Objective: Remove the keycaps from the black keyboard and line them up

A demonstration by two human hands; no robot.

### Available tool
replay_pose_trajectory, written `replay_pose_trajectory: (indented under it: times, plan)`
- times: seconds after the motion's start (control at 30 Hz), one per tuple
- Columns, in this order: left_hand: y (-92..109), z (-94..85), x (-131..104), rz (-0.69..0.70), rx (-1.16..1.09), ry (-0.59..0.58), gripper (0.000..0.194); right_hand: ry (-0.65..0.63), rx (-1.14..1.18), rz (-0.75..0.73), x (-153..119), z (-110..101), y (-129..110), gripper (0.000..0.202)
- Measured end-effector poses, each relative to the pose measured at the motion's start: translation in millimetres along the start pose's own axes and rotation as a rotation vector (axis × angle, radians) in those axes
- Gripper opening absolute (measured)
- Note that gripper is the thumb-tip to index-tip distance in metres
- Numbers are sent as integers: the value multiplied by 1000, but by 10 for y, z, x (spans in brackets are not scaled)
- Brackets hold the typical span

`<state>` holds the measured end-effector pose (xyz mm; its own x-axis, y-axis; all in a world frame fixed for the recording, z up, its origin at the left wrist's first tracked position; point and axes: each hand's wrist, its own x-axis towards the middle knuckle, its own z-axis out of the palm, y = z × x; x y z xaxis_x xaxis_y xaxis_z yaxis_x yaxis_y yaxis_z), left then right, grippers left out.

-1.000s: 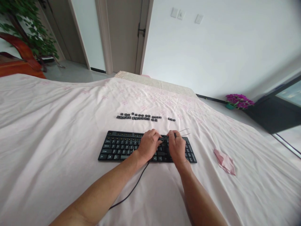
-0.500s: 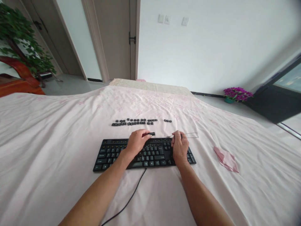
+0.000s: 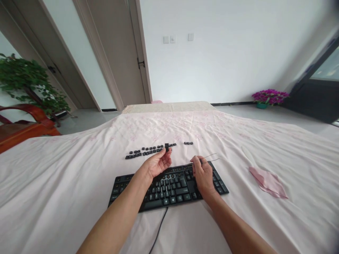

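Note:
Between the thumb and fingers of my left hand [image 3: 156, 164] is a black keycap [image 3: 166, 145], raised above the upper edge of the keyboard [image 3: 166, 188]. My right hand [image 3: 202, 173] is closed around a wire keycap puller [image 3: 212, 157]; its thin wire loops stick out to the right and its handle is mostly hidden in the fingers. That hand is over the right part of the keyboard, near the number pad. Loose black keycaps [image 3: 152, 151] lie in two rows beyond the keyboard. Along the keyboard's top rows, several key positions show bare without caps.
A small group of keycaps [image 3: 188, 143] lies apart, right of the rows. A folded pink cloth [image 3: 268, 182] rests on the wrinkled pale pink tablecloth [image 3: 265, 225]. The keyboard's cable [image 3: 159, 229] runs toward me. A wooden chair [image 3: 31, 121] stands at the left.
My left hand has turned palm-up and lifted the keycap, which now stands upright in its fingers. My right hand stays over the keyboard with the puller. The camera view has tilted.

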<state>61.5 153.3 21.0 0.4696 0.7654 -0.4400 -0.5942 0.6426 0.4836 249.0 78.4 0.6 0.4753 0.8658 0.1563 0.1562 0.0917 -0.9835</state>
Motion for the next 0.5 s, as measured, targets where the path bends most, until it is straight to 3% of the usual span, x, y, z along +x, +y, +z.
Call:
replay_pose_trajectory:
  times: [0.17, 0.27, 0.37, 0.5]
  plan:
    - [56, 3, 88, 19, 27, 15, 19, 6, -43, -54, 8, -19, -9, 37]
    - [96, 47, 153, 128, 178, 69, 16, 6, -60, -70, 11, -28, -18, 37]
    - [130, 80, 232, 398, 568, 201, 20, 7, -54, -66, 12, -32, -23, 36]
    - [128, 115, 329, 830, 1403, 394, 18, 5, -27, -53, 11, -32, -37, 34]
